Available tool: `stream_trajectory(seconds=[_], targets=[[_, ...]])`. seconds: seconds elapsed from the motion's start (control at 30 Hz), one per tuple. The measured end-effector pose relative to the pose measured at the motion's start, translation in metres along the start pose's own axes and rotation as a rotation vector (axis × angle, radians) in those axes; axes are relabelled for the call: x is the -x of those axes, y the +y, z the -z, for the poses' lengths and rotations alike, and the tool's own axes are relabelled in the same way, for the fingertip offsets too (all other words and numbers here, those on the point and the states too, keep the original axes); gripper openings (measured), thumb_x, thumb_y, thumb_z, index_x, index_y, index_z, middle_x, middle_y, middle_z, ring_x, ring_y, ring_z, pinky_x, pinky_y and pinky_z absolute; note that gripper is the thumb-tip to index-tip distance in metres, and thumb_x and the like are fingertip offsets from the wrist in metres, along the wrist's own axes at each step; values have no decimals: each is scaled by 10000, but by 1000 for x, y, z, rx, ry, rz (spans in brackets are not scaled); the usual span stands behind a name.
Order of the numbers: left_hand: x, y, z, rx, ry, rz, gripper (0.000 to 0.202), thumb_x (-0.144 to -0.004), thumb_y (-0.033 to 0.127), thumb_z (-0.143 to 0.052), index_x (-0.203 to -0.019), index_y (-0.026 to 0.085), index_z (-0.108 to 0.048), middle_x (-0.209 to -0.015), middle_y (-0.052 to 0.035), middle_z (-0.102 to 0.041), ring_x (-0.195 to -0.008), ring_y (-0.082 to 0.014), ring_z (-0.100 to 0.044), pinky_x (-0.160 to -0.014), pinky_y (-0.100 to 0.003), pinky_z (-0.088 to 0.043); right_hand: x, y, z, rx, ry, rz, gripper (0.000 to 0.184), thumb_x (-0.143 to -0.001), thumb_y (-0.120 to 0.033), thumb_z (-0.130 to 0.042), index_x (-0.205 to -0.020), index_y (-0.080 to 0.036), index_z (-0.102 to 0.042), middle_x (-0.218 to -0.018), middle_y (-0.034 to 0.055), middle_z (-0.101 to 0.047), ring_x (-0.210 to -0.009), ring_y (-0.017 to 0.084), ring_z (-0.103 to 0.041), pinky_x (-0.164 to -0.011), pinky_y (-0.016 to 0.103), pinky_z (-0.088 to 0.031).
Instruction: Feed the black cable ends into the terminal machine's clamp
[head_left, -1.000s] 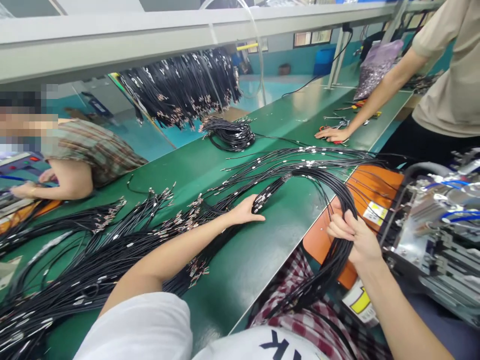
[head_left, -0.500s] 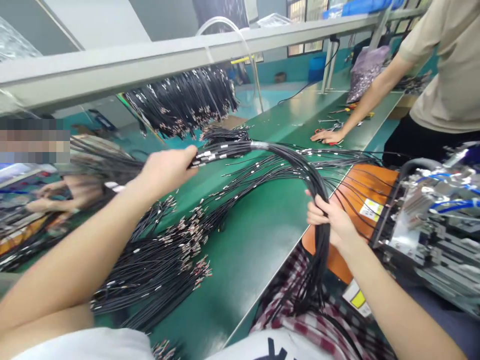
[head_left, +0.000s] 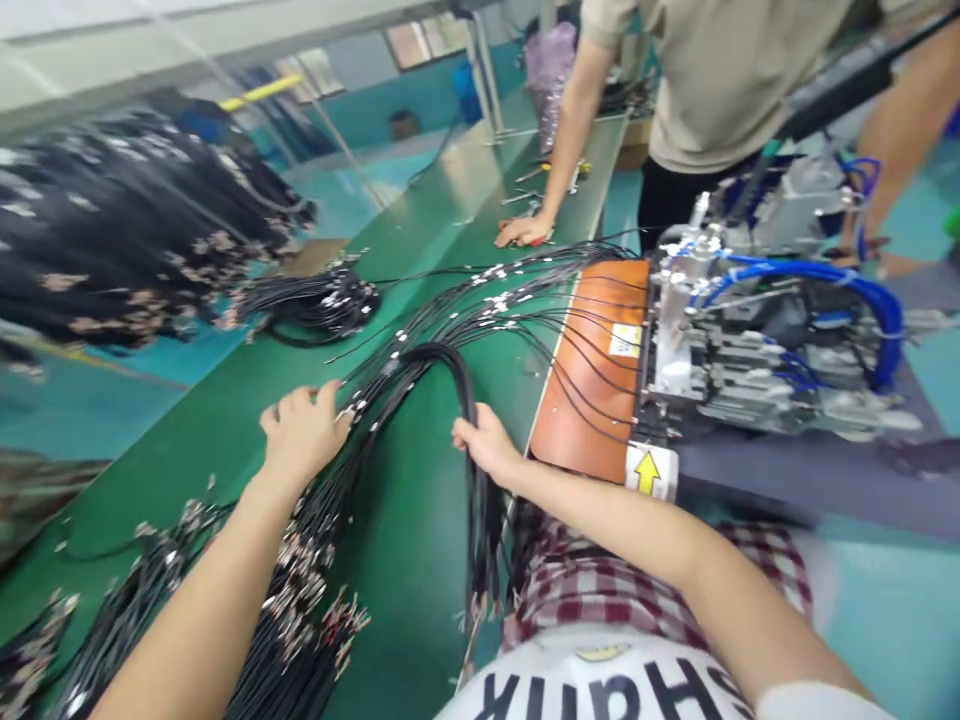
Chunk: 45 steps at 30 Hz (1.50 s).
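My right hand (head_left: pixel 486 440) is wrapped round a thick bundle of black cables (head_left: pixel 463 375). From that grip the bundle arches up and left, while its other end hangs down with bare wire tips at the bottom. My left hand (head_left: pixel 304 430) is over the green table, fingers apart, its thumb side close to the cables at the bundle's far end; whether it touches them I cannot tell. Looser black cables with white labels (head_left: pixel 495 300) run under and behind the bundle towards the machine. More cut cables with copper-coloured ends (head_left: pixel 300 570) lie below my left forearm.
On the right stands a machine (head_left: pixel 750 330) with blue hoses and an orange plate (head_left: pixel 600 370). A co-worker's hand (head_left: pixel 525 230) rests by tools on the green table (head_left: pixel 420 470). A coiled cable bunch (head_left: pixel 322 300) lies behind; many cables (head_left: pixel 135 230) hang at the left.
The view has swung to the right. My left hand has let go of the bundle, whose left end has come down onto the table cables. My right hand keeps its hold.
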<state>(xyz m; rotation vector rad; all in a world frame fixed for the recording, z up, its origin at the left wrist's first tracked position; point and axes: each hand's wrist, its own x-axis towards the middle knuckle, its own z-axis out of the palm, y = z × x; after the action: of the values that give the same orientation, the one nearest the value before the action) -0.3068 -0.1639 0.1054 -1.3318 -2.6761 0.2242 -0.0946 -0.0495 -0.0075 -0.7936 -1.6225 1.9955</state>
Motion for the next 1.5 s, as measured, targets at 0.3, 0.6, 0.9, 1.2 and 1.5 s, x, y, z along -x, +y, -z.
stream_trajectory(seconds=[0.3,0.6,0.9,1.2,1.5], targets=[[24,282,-21,490,-134,-1156,475,-1047,251,-302,-1472,241,-515,-1486,-93,-544,-1271,-247,-558,-1089,-412,-479,132,24,89,543,-139,388,595,-932,-367,-636,-1455,-171,-431,-1451,184,-491,-1361,325,-469,-1146,510,-402],[32,302,-78,313,10,-1132,558,-1023,166,-344,-1581,148,-342,-1641,-96,-372,-1326,-311,-473,-1058,-457,-458,236,77,178,407,137,71,247,-941,-206,-601,-1181,-241,-647,-1175,79,-663,-1075,216,-659,-971,387,-542],[33,306,-71,398,3,-1111,461,-1005,147,-342,-1444,151,-485,-1627,-126,-390,-1315,-303,-477,-1045,-473,-452,240,92,184,307,225,-43,184,-949,-247,-600,-1116,-242,-677,-1115,61,-688,-977,203,-696,-914,369,-553],[8,303,-58,463,60,-1157,186,-1007,198,-424,-1077,183,-596,-1475,-149,-534,-1196,-291,-501,-980,-488,-428,248,73,189,325,218,-84,178,-972,-285,-578,-1096,-245,-699,-1092,61,-716,-986,211,-697,-911,379,-558],[36,293,-29,625,227,-1258,93,-986,107,-466,-1014,195,-476,-891,-48,-644,-805,-191,-566,-807,-358,-444,219,12,229,151,488,-2,281,-951,-415,-641,-1171,-243,-672,-984,52,-742,-763,175,-673,-743,340,-557]])
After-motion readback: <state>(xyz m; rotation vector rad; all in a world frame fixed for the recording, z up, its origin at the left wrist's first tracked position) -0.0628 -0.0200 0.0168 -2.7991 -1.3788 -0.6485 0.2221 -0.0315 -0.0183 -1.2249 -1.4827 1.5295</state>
